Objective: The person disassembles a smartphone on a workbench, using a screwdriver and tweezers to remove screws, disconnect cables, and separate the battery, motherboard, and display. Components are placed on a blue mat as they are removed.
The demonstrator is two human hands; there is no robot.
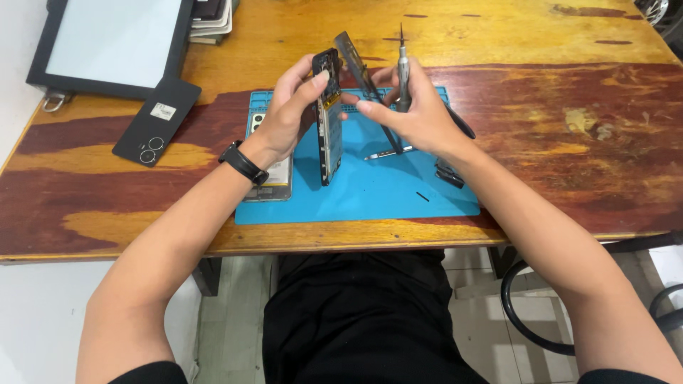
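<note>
Left hand (288, 117) is gripping an opened phone (329, 117) upright on its edge over the blue mat (370, 192). Right hand (420, 117) pinches the lifted-off panel (363, 75) plus a screwdriver (403, 67), tip up. Tweezers (388, 152) lie on the mat; a black back cover (158, 121) sits left of it.

**What the view keeps back**

Pale phone lying on the blue mat (398, 192): mostly under the left forearm, only its camera end (257, 121) and lower edge showing. Black-framed white panel (114, 44) cut by top edge; stacked books (212, 18) likewise. Black cable loop (530, 313) partly behind the right arm. Small dark bit on the mat (422, 196): too small to tell. Right palm (427, 117) hides the grey screwdriver's (403, 67) lower shaft. Black clip-like item (449, 173) half covered by wrist.
</note>
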